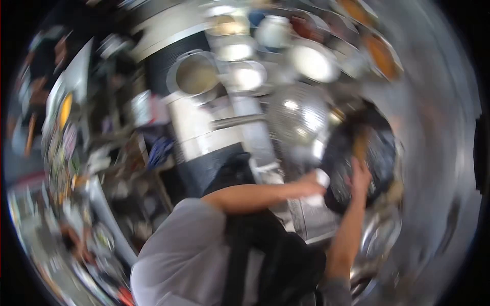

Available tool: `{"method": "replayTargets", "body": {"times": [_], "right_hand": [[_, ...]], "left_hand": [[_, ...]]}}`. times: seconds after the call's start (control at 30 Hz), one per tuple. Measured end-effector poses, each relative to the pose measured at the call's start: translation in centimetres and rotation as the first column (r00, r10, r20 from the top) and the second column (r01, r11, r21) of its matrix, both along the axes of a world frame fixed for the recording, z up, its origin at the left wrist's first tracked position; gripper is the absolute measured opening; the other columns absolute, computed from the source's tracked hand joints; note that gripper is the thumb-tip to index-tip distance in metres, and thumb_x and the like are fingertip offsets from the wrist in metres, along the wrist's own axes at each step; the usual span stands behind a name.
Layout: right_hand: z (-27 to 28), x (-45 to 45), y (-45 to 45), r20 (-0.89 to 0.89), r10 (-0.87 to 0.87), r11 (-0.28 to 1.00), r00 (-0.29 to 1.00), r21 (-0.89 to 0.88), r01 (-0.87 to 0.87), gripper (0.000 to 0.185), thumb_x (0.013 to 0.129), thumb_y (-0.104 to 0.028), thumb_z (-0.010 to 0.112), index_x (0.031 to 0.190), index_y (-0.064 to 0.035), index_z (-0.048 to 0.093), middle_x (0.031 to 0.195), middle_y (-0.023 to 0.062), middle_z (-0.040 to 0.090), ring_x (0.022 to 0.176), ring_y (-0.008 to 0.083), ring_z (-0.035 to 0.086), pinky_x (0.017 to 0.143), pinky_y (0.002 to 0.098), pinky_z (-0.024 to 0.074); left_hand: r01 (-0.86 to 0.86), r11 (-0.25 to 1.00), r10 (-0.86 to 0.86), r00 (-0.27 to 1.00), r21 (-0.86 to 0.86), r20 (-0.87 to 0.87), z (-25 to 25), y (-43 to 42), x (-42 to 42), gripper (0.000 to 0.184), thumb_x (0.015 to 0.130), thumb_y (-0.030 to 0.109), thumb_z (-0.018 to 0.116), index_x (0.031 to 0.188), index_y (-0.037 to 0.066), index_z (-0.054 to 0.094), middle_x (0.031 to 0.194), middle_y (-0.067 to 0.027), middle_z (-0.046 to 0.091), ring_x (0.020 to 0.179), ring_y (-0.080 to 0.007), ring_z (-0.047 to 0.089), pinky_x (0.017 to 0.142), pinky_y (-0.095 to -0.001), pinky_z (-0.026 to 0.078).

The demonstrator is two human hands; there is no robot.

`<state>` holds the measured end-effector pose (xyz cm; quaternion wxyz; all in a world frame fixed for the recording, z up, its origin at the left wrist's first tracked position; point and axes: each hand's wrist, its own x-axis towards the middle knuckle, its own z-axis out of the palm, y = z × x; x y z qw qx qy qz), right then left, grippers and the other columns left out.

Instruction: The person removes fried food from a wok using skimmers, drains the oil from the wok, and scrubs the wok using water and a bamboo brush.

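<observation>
A black wok [334, 160] sits at the right of the view, blurred by motion. At its near-left rim my left hand [308, 186] is closed on a folded white cloth [322, 179], which touches the rim. My right hand [361, 176] reaches over the wok, its fingers wrapped round a thick tan brush [361, 143] that looks like a bamboo wok brush. The brush's far end lies inside the wok; blur hides whether it touches the surface.
Left of the wok lies a perforated metal strainer [298, 115] with a long handle. Beyond it stand a metal pot [195, 76], several bowls of white contents [312, 61] and an orange-filled tray [382, 56]. A steel wall [439, 153] rises on the right.
</observation>
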<state>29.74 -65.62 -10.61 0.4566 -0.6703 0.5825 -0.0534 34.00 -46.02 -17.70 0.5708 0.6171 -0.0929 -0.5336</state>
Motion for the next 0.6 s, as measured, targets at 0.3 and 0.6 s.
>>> {"method": "replayTargets", "body": {"times": [0.3,0.6], "right_hand": [[3.2,-14.2,5.2,-0.302,0.556,0.740,0.774,-0.244,-0.626,0.066,0.087,-0.041,0.069,0.142,-0.0074,0.053,0.090,0.0263,0.071,0.083,0.0332,0.072,0.080,0.0428,0.0561],[-1.4,-11.4,-9.8,-0.579,0.139,0.808,0.803,-0.403,-0.430,0.061,0.088,-0.039,0.069,0.140,-0.0133,0.053,0.101,0.0294,0.068,0.097,0.0420,0.068,0.083,0.0519,0.0550]], "left_hand": [[-0.033,0.988,-0.006,0.968,-0.150,-0.253,-0.9,-1.0,-0.8,0.053,0.074,0.000,0.068,0.121,-0.002,0.043,0.102,-0.0125,0.058,0.087,-0.0222,0.062,0.073,-0.0362,0.055],[0.115,0.981,-0.165,0.921,-0.159,-0.354,0.3,-0.9,0.9,0.028,0.073,-0.007,0.063,0.100,0.001,0.057,0.087,-0.0062,0.061,0.079,-0.0182,0.063,0.066,-0.0351,0.054]]}}
